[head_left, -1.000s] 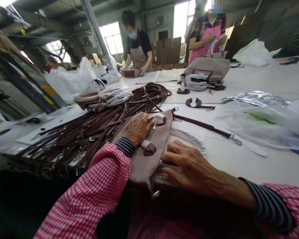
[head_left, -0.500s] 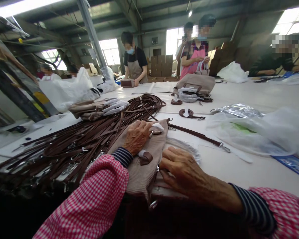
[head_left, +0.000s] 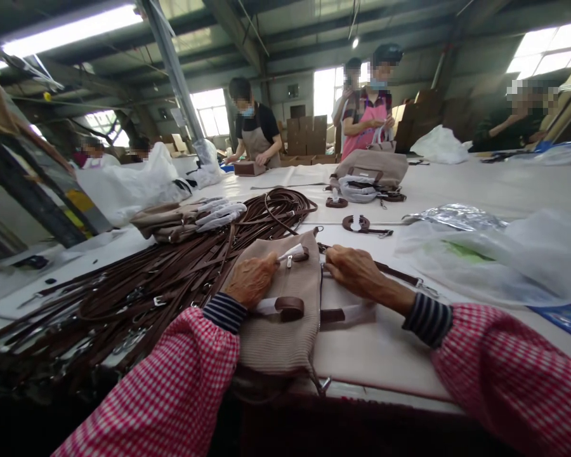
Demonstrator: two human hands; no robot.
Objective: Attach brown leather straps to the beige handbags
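Observation:
A beige ribbed handbag (head_left: 285, 336) lies flat at the table's front edge, its zipped opening toward the right. White wrapping covers part of its brown handles (head_left: 291, 308). My left hand (head_left: 252, 280) is closed on the bag's upper left, its fingertips at the wrapped handle end near a small metal zip pull (head_left: 289, 261). Against the bag's right edge, my right hand (head_left: 354, 270) pinches the zipper pull (head_left: 324, 266), mostly hidden by the fingers. A brown strap (head_left: 394, 273) with a metal clip runs behind my right hand.
Many brown straps (head_left: 171, 279) are heaped on the left, with a folded beige bag (head_left: 162, 219) behind. Coiled straps (head_left: 356, 222) and another handbag (head_left: 371, 168) lie farther back. Clear plastic (head_left: 504, 254) spreads at right. Several people work across the white table (head_left: 480, 184).
My right hand has moved away from me along the bag's zipped edge, up toward its far end. My left hand has shifted slightly nearer, and the handles show more fully.

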